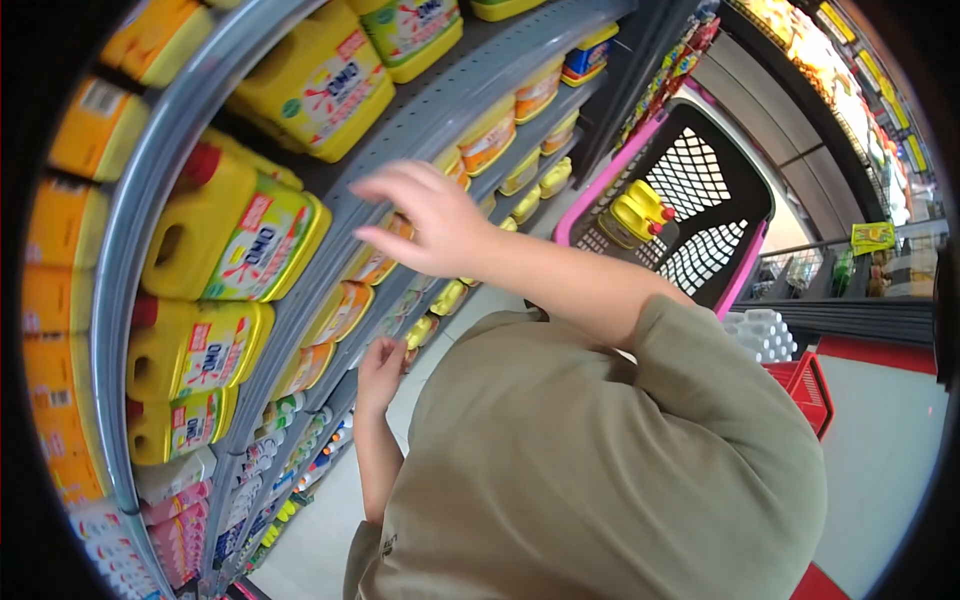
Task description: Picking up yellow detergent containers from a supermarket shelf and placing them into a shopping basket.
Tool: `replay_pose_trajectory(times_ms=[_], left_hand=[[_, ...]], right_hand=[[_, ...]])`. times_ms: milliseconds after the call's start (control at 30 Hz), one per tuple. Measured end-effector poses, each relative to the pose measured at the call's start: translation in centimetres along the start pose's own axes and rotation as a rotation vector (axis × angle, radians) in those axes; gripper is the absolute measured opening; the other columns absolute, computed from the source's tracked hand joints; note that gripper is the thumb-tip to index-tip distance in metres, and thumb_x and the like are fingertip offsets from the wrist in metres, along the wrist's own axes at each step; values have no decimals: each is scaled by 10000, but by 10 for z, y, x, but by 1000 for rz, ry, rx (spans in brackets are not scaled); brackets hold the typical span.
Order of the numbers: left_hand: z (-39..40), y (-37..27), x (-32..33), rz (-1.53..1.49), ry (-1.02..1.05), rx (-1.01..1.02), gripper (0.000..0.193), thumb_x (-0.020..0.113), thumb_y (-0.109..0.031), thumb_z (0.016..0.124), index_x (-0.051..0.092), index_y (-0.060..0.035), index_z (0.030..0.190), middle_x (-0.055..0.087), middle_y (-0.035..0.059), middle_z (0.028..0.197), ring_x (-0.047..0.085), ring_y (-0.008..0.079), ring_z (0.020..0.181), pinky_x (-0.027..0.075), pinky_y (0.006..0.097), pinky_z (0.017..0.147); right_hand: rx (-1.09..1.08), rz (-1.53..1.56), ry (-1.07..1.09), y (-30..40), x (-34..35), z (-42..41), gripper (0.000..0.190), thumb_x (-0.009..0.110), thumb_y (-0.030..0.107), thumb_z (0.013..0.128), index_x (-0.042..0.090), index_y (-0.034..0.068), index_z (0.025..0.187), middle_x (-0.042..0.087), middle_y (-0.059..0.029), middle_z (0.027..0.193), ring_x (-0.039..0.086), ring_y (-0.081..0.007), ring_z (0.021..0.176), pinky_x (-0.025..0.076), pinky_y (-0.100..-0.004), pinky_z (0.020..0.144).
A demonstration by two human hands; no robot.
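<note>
My right hand point(427, 221) is held out over the shelf edge with its thumb and fingers apart and nothing in it. Beyond its fingertips is a bent grey metal shelf point(416, 97), where a large yellow OMO jug point(322, 90) stands. Nearer the left rim, another yellow OMO jug point(240, 232) with a red cap shares a shelf with further jugs. My left hand point(381, 375) hangs lower, its fingers curled, beside the lower shelves; whether it holds anything is unclear. In the black shopping basket cart point(675, 120) with pink edges sit yellow jugs point(637, 214) with red caps.
Orange cartons point(64, 292) line the left rim. Lower shelves hold orange-labelled yellow tubs point(345, 311) and pink packs point(180, 525). A red basket point(810, 390) and clustered bottles point(757, 334) stand behind me on the right. Pale floor tiles point(315, 532) show below.
</note>
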State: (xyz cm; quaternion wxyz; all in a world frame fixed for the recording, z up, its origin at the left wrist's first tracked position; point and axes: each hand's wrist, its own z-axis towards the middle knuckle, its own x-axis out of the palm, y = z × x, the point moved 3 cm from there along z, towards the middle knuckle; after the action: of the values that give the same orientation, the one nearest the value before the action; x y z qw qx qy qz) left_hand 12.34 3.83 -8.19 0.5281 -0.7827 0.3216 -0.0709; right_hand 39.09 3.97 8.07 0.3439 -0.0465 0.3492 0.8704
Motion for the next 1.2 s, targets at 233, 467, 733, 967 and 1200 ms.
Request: replay_pose_trajectory(times_ms=[233, 467, 733, 967, 1200], left_hand=[[-8, 99, 11, 219, -59, -451, 316, 632, -345, 918, 581, -37, 962, 613, 48, 805, 620, 143, 662, 486, 289, 581], [-25, 94, 11, 175, -175, -605, 252, 627, -310, 909, 544, -73, 919, 563, 37, 730, 625, 168, 629, 493, 294, 535], [-45, 84, 4, 206, -233, -674, 250, 615, -292, 920, 526, -59, 943, 585, 57, 785, 648, 182, 646, 510, 304, 533], [-14, 65, 18, 223, -171, -563, 225, 603, -258, 934, 557, -40, 961, 598, 48, 771, 643, 166, 629, 505, 286, 541], [32, -8, 31, 218, -13, -203, 159, 610, -193, 943, 573, -37, 940, 604, 23, 761, 590, 108, 689, 471, 258, 625]], right_hand=[[860, -231, -286, -154, -164, -211, 145, 656, 135, 869, 652, 28, 966, 647, -86, 835, 626, -212, 731, 508, -307, 681], [1398, -720, -54, -319, -260, -383, 517, 604, 185, 821, 541, -66, 1269, 618, -271, 1186, 590, -390, 1134, 458, -402, 992], [1504, -604, 282, -341, -247, -383, 500, 664, 204, 824, 550, -29, 1252, 576, -276, 1245, 546, -400, 1181, 439, -408, 1017], [1508, -639, 280, -308, -250, -374, 488, 726, 296, 809, 612, 1, 1182, 659, -235, 1096, 634, -372, 1033, 498, -423, 914], [1271, -756, 412, -165, -291, -247, 389, 727, 343, 803, 682, 37, 1038, 688, -209, 888, 675, -353, 860, 524, -428, 772]])
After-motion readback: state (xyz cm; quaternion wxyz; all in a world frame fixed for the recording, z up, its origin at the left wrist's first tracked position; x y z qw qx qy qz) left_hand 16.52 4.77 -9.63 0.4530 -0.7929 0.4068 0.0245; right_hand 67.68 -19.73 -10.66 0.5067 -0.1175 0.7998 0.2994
